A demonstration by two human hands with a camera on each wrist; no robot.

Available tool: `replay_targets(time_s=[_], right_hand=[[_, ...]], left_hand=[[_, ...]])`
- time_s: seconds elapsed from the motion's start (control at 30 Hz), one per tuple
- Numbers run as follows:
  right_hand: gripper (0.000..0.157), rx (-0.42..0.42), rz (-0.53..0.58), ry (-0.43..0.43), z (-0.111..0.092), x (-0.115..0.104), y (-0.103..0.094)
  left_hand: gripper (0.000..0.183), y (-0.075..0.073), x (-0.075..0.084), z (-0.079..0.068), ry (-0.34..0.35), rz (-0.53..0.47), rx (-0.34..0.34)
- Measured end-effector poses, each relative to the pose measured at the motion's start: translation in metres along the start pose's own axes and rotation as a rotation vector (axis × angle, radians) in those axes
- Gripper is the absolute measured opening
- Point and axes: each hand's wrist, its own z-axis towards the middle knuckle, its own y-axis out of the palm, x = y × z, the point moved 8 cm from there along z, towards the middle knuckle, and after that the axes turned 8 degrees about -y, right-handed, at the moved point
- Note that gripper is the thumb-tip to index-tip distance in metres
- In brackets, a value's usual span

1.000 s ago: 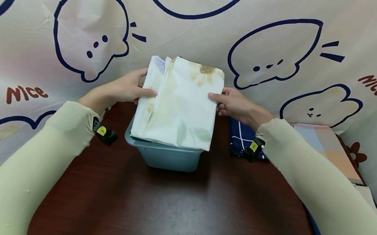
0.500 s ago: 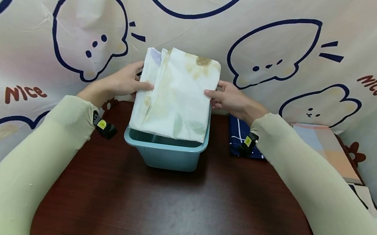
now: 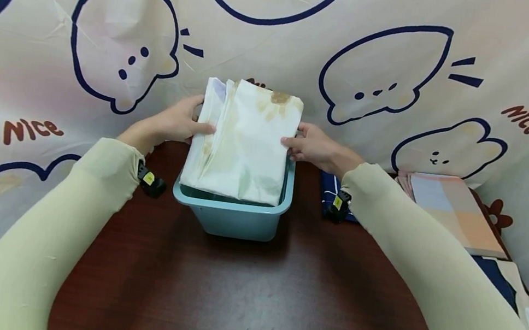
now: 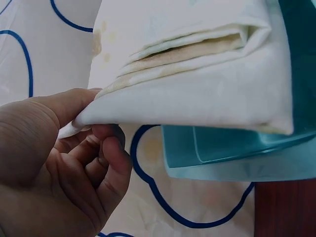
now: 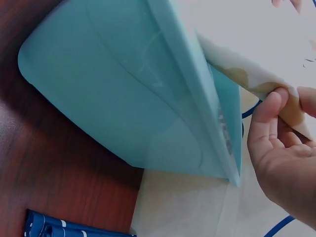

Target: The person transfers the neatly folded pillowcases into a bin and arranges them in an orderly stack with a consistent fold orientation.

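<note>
A folded white cloth (image 3: 252,141) with faded flower prints slants over the mouth of a teal plastic basin (image 3: 235,222), its lower edge just inside the front rim. My left hand (image 3: 178,120) pinches the cloth's left side, thumb on top and fingers beneath; the left wrist view shows the folded layers of the cloth (image 4: 197,89) there. On the opposite side my right hand (image 3: 316,148) pinches the other edge between thumb and fingers. In the right wrist view the basin's side wall (image 5: 113,89) stands beside that hand (image 5: 286,143).
A navy cloth with white lines (image 3: 332,195) lies folded right of the basin, partly behind my right wrist. Farther right is a folded checked cloth (image 3: 467,212) in peach and grey, with more fabric (image 3: 508,277) in front. A printed curtain (image 3: 278,51) hangs behind the dark wooden table (image 3: 248,295).
Both hands first raised the white cloth back and slightly left, exposing the basin's front rim, then lowered it a little. The right hand has shifted left with it; the basin stays in place.
</note>
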Motion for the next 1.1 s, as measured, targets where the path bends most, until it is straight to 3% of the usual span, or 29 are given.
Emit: replay_targets(time_s=[0.13, 0.43, 0.73, 1.1], right_hand=[[0.041, 0.011, -0.048, 0.012, 0.001, 0.004, 0.003], [0.036, 0.007, -0.112, 0.022, 0.002, 0.012, 0.004], [0.033, 0.025, -0.175, 0.036, 0.006, 0.018, 0.001], [0.032, 0.077, -0.255, 0.04, 0.012, 0.024, 0.001]], left_hand=[[0.075, 0.005, -0.003, 0.002, 0.008, 0.058, 0.018], [0.071, 0.018, -0.016, 0.012, -0.006, 0.049, -0.009], [0.066, 0.022, -0.021, 0.018, -0.022, 0.072, -0.002], [0.07, 0.031, -0.037, 0.024, -0.119, 0.088, -0.011]])
